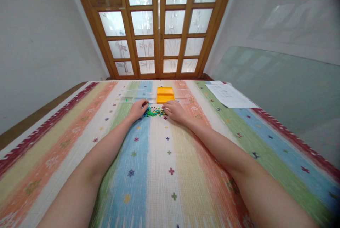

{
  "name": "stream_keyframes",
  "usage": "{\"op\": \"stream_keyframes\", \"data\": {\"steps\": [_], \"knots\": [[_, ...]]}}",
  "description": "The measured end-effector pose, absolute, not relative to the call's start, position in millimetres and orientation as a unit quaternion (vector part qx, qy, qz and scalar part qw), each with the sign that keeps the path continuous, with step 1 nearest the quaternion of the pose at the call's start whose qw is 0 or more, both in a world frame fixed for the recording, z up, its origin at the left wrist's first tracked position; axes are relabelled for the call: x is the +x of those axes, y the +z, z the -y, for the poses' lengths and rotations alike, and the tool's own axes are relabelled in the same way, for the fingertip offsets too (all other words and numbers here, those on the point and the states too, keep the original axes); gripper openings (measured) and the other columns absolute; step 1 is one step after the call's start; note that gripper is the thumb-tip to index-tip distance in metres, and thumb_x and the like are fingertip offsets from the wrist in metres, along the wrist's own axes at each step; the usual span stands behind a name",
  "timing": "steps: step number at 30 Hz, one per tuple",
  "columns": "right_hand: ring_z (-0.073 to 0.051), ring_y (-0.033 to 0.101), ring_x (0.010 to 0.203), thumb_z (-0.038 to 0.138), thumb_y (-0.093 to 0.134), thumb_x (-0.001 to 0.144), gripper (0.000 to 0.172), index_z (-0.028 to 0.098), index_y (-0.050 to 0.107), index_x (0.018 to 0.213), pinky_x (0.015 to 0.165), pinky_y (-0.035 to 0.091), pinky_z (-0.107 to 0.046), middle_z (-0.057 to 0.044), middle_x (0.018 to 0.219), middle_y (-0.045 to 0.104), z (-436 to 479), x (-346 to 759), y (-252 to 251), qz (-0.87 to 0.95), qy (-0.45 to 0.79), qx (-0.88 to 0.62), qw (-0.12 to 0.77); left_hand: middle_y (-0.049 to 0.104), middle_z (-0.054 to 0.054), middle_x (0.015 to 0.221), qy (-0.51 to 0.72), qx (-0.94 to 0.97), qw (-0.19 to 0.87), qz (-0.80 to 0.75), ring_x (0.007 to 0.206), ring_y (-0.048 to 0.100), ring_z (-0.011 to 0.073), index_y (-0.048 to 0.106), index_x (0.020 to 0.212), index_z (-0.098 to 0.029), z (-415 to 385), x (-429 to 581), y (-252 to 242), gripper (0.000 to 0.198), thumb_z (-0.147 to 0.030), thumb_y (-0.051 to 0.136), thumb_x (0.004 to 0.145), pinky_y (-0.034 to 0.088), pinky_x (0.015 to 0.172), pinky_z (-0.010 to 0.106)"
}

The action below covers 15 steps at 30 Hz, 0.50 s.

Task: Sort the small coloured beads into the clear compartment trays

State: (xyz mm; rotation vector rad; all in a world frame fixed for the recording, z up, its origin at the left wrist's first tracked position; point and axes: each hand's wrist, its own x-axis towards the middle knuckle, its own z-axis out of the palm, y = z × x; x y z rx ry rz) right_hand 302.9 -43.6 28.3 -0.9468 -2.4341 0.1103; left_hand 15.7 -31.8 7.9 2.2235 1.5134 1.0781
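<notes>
A loose pile of tiny coloured plastic pieces [155, 111], mostly green with some yellow, blue and dark ones, lies on the striped tablecloth between my two hands. At the pile's left edge is my left hand [138, 109], its fingers curved and a gap showing between thumb and forefinger. My right hand [174, 110] rests palm down at the right edge, fingers loosely bent with their tips by the pieces. Nothing shows in either hand, though the pieces are too small to be sure. Just behind the pile stands an orange tray [165, 94] with two compartments.
A clear plastic tray [132, 91] lies left of the orange one, with a small green piece [126, 100] in it. Another clear tray [183, 94] is to the right. Printed paper sheets [230, 96] lie at the far right. Beyond the table are glazed wooden doors [159, 26].
</notes>
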Motion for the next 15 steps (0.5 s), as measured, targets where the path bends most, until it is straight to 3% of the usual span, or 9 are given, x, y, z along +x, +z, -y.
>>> {"op": "stream_keyframes", "data": {"steps": [3, 6, 10, 15], "knots": [[-0.025, 0.064, 0.111, 0.027, 0.056, 0.105, 0.025, 0.026, 0.078, 0.118, 0.101, 0.043, -0.039, -0.009, 0.115, 0.076, 51.2, 292.0, 28.3, 0.927, 0.06, -0.289, 0.232, 0.068, 0.004, 0.084, 0.404, 0.723, 0.133, -0.545, 0.078, 0.061, 0.022, 0.073, 0.116, -0.024, 28.4, 9.7, 6.7, 0.026, -0.029, 0.059, 0.095, 0.048, 0.082, 0.034], [-0.024, 0.064, 0.116, 0.026, 0.056, 0.106, 0.028, 0.029, 0.078, 0.122, 0.105, 0.043, -0.041, -0.007, 0.121, 0.076, 54.3, 286.3, 24.4, 0.943, 0.07, -0.248, 0.21, 0.067, 0.003, 0.083, 0.44, 0.694, 0.136, -0.554, 0.078, 0.06, 0.0216, 0.075, 0.108, -0.023, 23.3, 1.5, 5.2, 0.022, -0.029, 0.058, 0.096, 0.048, 0.081, 0.033], [-0.023, 0.061, 0.128, 0.023, 0.052, 0.107, 0.034, 0.033, 0.076, 0.129, 0.112, 0.04, -0.043, -0.005, 0.135, 0.072, 52.9, 286.2, 17.6, 0.949, 0.066, -0.242, 0.193, 0.07, 0.005, 0.089, 0.5, 0.633, 0.14, -0.575, 0.084, 0.063, 0.0224, 0.074, 0.102, -0.021, 15.3, -11.8, 0.8, 0.019, -0.031, 0.059, 0.096, 0.049, 0.085, 0.034], [-0.025, 0.055, 0.139, 0.024, 0.053, 0.107, 0.035, 0.033, 0.073, 0.135, 0.117, 0.037, -0.047, -0.005, 0.142, 0.069, 52.9, 286.2, 12.8, 0.951, 0.038, -0.246, 0.183, 0.074, 0.007, 0.101, 0.547, 0.558, 0.136, -0.609, 0.091, 0.068, 0.0219, 0.075, 0.113, -0.019, 4.9, -31.5, -7.0, 0.027, -0.028, 0.057, 0.095, 0.051, 0.089, 0.033]]}}
